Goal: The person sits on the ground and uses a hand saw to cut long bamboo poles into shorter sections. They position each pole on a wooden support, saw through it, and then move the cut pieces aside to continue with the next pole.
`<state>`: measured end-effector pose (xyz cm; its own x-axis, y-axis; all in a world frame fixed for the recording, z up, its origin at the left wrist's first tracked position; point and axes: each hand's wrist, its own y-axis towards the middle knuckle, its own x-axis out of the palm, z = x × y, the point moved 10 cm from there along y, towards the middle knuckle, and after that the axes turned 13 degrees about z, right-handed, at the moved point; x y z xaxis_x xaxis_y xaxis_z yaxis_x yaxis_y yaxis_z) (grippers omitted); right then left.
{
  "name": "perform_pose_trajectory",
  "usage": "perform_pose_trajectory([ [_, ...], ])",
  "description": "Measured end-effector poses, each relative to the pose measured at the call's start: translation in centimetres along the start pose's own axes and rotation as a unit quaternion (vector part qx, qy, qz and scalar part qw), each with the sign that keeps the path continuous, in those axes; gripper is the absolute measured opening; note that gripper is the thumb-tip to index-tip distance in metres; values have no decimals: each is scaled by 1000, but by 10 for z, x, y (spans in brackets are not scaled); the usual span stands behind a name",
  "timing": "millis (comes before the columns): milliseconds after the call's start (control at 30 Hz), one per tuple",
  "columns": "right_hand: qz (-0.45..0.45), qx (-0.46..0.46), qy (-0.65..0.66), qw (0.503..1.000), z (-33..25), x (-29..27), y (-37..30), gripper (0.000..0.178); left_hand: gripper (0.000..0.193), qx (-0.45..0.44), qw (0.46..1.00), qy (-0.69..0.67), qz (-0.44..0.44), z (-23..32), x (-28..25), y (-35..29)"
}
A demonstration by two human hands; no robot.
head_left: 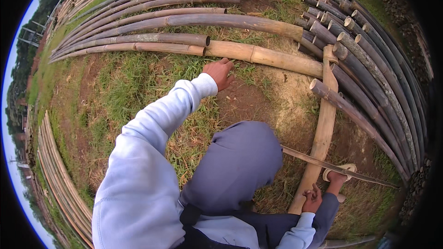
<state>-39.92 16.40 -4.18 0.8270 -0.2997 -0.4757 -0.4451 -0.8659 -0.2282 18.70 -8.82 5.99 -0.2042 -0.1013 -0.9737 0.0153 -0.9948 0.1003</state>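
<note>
My left hand (220,74) is at the lower edge of a thick tan bamboo pole (277,60). Its fingers curl inward, and what they hold, if anything, is hidden. That pole runs rightward to a wooden post (320,143) lying along the ground, with a forked far end. Low on the right, beside the post's near end and my bent leg, is my right hand (312,199). Its fingers are apart and loosely bent, with nothing visible in them. A long narrow strip (344,169) crosses over the post from my knee toward the right.
Several dark bamboo poles (170,20) lie side by side at the far left. A stack of cut bamboo (369,74) fills the right side, one pole (337,100) jutting out near the post. My sandalled foot (339,174) is under the strip. More poles (60,175) lie at left.
</note>
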Motion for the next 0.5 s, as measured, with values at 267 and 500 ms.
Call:
perform_pose_trajectory([
  [267,39,22,-69,997,-4,2,10,33,54,-18,962,269,-28,-183,121,46],
  [500,52,33,-98,993,-16,4,17,31,24,-5,954,300,19,-191,129,67],
])
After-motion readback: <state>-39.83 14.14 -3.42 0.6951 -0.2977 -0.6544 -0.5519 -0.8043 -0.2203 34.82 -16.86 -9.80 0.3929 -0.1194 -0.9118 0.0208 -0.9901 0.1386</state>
